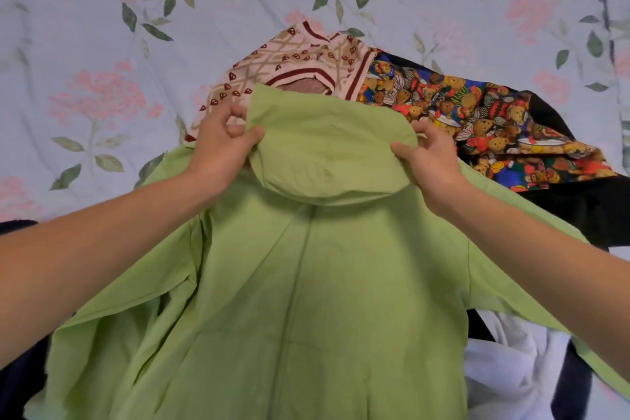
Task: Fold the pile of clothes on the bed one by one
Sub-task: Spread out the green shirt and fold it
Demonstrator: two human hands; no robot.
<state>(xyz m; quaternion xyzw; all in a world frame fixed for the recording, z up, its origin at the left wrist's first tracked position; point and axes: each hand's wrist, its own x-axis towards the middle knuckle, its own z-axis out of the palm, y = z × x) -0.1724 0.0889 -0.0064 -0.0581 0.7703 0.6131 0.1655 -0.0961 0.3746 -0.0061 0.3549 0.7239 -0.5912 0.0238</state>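
Observation:
A light green shirt [300, 300] hangs spread in front of me, back side facing me, with its collar part flopped over at the top. My left hand [223, 143] pinches the left shoulder near the collar. At the right shoulder by the collar, my right hand [431, 157] pinches the cloth. Behind the shirt lies the pile: a pink patterned knit with dark red stripes [293, 58] and a colourful teddy-bear print garment [477, 123]. The shirt hides the nearer part of the pile.
The bed is covered by a pale blue sheet with pink flowers and green leaves [102, 44]. Black cloth [586, 211] lies at the right under the bear print. White fabric [511, 368] and dark cloth show at the lower right.

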